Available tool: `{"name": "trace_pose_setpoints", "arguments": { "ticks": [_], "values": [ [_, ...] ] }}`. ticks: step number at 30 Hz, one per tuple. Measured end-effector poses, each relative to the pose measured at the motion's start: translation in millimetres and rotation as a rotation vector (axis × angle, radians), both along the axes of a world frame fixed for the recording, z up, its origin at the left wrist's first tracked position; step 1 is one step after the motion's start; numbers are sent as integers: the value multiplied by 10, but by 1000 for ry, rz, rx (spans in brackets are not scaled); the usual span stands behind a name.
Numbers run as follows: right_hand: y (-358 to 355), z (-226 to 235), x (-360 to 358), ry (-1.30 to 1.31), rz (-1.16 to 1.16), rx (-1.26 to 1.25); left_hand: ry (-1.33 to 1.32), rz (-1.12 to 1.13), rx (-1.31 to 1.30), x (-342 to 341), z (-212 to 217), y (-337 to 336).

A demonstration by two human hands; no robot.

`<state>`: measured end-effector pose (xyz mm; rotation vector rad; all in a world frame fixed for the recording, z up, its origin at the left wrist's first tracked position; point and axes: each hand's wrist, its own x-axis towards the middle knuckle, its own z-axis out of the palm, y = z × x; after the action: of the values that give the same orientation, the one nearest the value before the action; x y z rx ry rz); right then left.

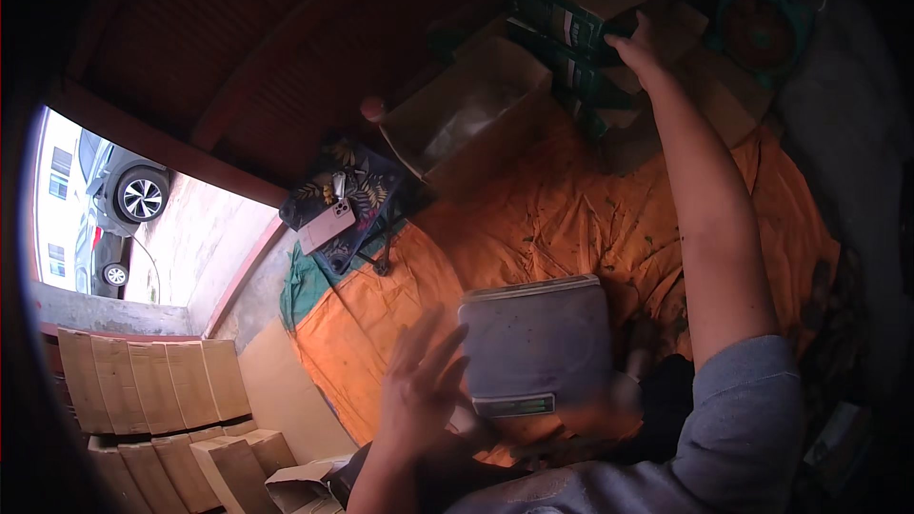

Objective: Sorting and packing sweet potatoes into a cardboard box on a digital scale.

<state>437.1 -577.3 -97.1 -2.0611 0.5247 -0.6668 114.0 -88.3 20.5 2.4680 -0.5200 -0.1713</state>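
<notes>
My right arm stretches to the far right, where my right hand point(638, 48) is at the end of the top green printed carton point(571, 24) in a stack. Its thumb lies against the carton's side and the other fingers go over the edge, partly hidden. My left hand point(424, 381) is raised, slightly blurred, its fingers apart and holding nothing. It is just left of a grey flat-topped scale point(538, 338) with a small greenish display point(519, 405) on its near side.
An orange tarp point(514, 228) covers the ground. Beyond it stands an open cardboard box point(466, 114) with clear plastic inside. A phone point(327, 227) lies on a dark patterned stool point(352, 195). Brown cartons point(152, 385) line the lower left. A green fan point(762, 24) stands far right.
</notes>
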Motion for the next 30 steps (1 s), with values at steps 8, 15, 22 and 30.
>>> {"name": "trace_pose_setpoints", "arguments": {
  "ticks": [8, 15, 22, 30],
  "values": [
    [548, 194, 76, 632, -136, -486, 19, -17, 30, 4, 83, -29],
    [-151, -134, -233, 380, -156, -619, -7, -57, -37, -82, 127, 38],
    [-94, 22, -1652, 295, 243, -237, -52, -66, -100, -254, 264, 104],
    [273, -331, -1462, 90, -19, 1141, -133, -105, -99, -383, 264, 8]
  ]
}}
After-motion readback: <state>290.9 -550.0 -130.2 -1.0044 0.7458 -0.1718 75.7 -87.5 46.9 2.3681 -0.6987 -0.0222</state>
